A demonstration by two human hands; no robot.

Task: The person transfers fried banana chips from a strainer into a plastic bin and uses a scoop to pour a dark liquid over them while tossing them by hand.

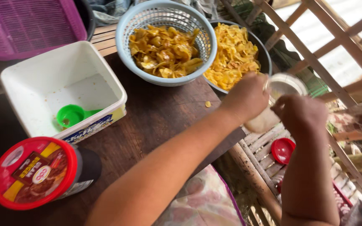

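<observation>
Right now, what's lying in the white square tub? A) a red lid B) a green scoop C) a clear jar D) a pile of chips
B: the green scoop lies alone on the floor of the white tub; the chips sit in the blue basket and the dark bowl instead.

Soft, even daylight enters from the upper right, where the background is overexposed. Shadows on the desk (147, 125) are faint. Both hands show slight motion blur.
</observation>
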